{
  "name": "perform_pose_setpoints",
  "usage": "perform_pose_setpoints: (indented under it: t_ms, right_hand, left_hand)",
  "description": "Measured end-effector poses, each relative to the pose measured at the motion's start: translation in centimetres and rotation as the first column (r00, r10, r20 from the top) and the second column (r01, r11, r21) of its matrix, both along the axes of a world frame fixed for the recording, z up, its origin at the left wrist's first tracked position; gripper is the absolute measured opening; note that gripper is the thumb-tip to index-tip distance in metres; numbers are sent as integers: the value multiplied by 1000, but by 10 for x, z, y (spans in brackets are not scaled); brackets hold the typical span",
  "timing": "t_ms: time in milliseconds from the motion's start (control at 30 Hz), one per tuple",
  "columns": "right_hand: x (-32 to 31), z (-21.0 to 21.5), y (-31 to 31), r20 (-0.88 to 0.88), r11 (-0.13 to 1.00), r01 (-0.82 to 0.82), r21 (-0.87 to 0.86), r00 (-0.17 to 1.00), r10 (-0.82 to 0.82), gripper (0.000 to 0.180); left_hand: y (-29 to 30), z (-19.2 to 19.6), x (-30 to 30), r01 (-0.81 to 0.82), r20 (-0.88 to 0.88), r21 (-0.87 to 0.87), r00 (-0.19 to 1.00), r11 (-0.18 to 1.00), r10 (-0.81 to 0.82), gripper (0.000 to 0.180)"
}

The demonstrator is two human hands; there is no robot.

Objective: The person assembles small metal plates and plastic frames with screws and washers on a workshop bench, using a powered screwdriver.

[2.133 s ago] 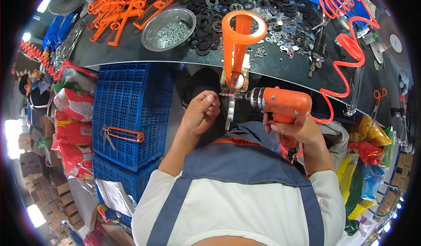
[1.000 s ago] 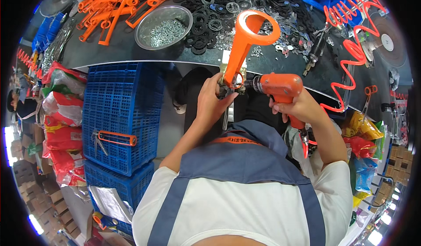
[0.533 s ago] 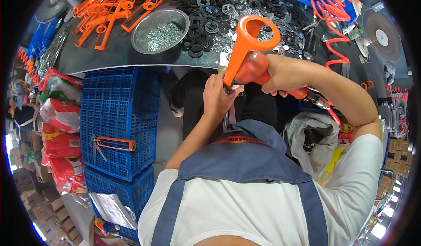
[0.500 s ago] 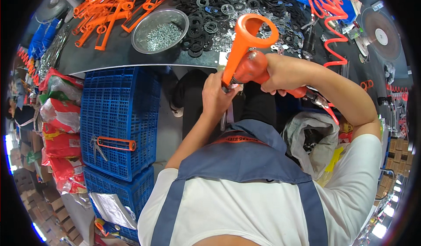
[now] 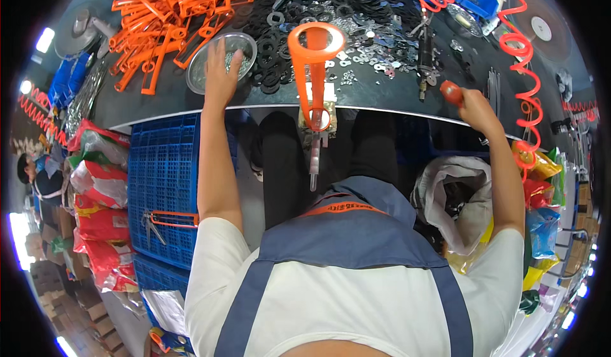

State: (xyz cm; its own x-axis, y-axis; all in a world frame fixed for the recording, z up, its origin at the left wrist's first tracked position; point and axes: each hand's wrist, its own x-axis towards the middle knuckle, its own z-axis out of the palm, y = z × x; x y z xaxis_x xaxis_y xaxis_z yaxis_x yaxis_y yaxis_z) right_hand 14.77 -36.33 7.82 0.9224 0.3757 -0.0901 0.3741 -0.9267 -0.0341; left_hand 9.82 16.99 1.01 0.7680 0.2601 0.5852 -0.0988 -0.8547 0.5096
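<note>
My left hand (image 5: 221, 80) reaches over the metal bowl (image 5: 195, 79) of small silvery pieces, its fingers stretched and apart. I see nothing held in it, though it hides part of the bowl's contents. Off to the right, near the table's front edge, my right hand (image 5: 478, 112) is wrapped round a red air-powered tool (image 5: 451, 92). Between my hands, an orange frame-shaped part (image 5: 301, 77) with a large ring on top sits upright on a small metal fixture (image 5: 308, 132) at the edge. Neither hand touches it.
Many orange frames (image 5: 159, 20) lie heaped at the back left. Beside them spread black rings (image 5: 273, 58) and small metal plates (image 5: 375, 48). Red coiled hoses (image 5: 522, 70) hang at the right. Blue crates (image 5: 162, 185) stand at my left, an open white sack (image 5: 433, 198) at my right.
My left hand has let go of the orange part and moved left over the bowl. My right hand has carried the red tool away from the part to the right.
</note>
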Motion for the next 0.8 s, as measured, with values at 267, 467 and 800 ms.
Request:
perform_pose_setpoints:
  t_ms: [267,467,800]
  right_hand:
    - [16,-96,-18,404,970,242,-35,891,-207,27]
    - [-88,-118,142,62,626,-191,756,973,222,33]
    - [-133,-136,184,224,147,-341,929,830,511,34]
  left_hand:
    - [-80,20,-53,610,226,-669,711,425,-666,77]
    - [-154,-27,-54,642,392,-722,687,258,-613,68]
    - [-23,91,-103,771,786,-612,618,-178,-24,66]
